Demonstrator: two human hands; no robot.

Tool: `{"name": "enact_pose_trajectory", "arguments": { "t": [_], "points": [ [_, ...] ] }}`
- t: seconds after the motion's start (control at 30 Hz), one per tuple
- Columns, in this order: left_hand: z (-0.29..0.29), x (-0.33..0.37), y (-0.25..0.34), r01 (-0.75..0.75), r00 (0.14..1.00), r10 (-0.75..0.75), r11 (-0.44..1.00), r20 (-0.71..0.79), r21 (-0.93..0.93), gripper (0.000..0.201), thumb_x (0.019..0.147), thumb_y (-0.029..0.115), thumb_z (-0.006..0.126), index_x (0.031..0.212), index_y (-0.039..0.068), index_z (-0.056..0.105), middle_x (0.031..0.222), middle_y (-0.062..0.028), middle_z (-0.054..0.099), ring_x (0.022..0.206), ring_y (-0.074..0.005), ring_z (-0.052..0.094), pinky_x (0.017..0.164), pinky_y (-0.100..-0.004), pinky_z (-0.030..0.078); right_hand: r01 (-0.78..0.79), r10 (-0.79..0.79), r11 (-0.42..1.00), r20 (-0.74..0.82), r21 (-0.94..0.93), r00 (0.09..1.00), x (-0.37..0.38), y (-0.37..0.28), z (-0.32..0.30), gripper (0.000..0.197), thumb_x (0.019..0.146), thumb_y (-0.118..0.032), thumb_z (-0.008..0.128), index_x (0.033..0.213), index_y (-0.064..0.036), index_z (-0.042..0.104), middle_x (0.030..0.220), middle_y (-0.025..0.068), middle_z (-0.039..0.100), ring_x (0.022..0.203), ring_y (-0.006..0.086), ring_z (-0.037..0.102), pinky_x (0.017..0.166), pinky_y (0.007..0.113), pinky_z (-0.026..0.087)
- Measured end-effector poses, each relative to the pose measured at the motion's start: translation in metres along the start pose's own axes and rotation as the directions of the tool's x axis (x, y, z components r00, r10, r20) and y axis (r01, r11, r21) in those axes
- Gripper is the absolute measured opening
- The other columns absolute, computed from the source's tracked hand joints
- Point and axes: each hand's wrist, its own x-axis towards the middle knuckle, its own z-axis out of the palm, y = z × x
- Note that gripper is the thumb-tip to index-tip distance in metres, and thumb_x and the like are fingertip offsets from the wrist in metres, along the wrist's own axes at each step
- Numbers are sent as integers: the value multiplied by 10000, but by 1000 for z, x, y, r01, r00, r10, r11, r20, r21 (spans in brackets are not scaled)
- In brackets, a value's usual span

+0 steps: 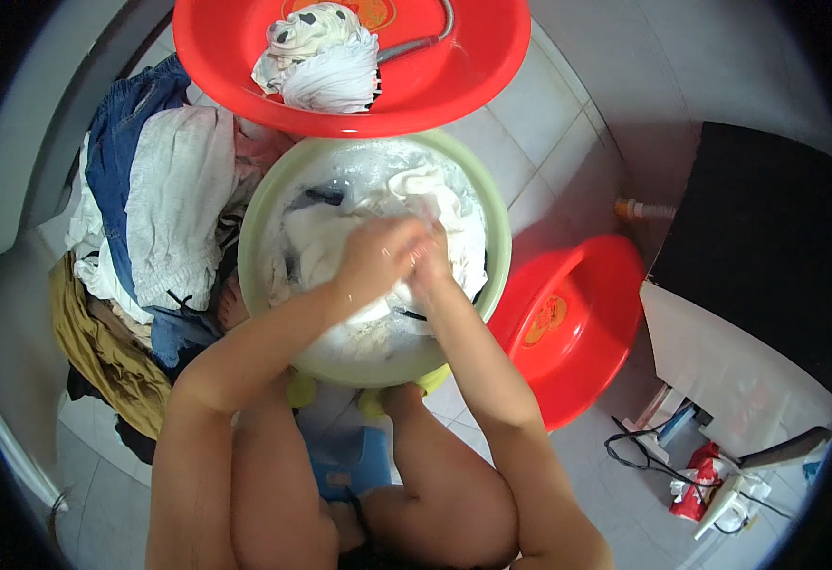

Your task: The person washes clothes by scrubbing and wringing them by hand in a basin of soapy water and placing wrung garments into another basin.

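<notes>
Pale tiles (551, 123) around green basin (498, 237)

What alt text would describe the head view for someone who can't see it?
A person's left hand and right hand meet over wet white laundry in a pale green basin of sudsy water. Beyond is a red basin holding pale cloth; a second red basin is right, piled clothes left.

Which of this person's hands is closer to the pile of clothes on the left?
The left hand. It is over the green tub, to the right of the clothes pile. The right hand is close beside it, farther right and so farther from the pile.
</notes>
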Motion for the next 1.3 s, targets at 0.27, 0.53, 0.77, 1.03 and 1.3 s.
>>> {"name": "enact_pose_trajectory", "arguments": {
  "t": [0.27,0.53,0.77,1.03,1.3],
  "points": [
    [-29,32,-16,-295,955,296,955,-22,33,145,796,223,645,741,89,650,672,-91,623,595,-255,610,515,-371,461,-23,43,995,208,-96,977,-55,7,18,360,959,-310,445,1104,-9,577,1058,59,596,913,161,550,825,302,457],
    [-12,-6,62,-596,803,589,788,92,153,117,735,128,669,652,93,595,627,-86,576,587,-256,597,533,-354,469,442,-326,887,501,-130,801,-39,23,-33,373,957,-293,406,1182,-10,497,1131,86,573,1007,204,585,874,317,490],
    [-35,38,-17,-51,997,44,992,65,118,209,843,231,614,712,69,632,629,-124,568,575,-283,579,530,-375,447,-148,178,957,104,-251,978,-66,-27,9,426,973,-355,402,1216,-17,490,1054,102,602,952,202,599,805,369,499],
    [-51,27,-49,-131,926,43,969,375,211,258,860,294,595,1050,125,641,993,-122,614,928,-281,588,822,-367,452,661,-512,313,465,-682,722,12,-10,-41,264,885,-265,609,1000,-40,533,748,102,580,613,181,513,597,315,434],
    [-18,20,-138,0,730,-434,773,528,635,345,798,294,641,1093,119,599,1104,-168,605,1024,-319,572,922,-416,412,399,-389,-177,436,-900,811,52,20,-35,235,897,-224,531,1032,-33,550,872,231,626,814,380,608,689,446,474]
  ]
}}
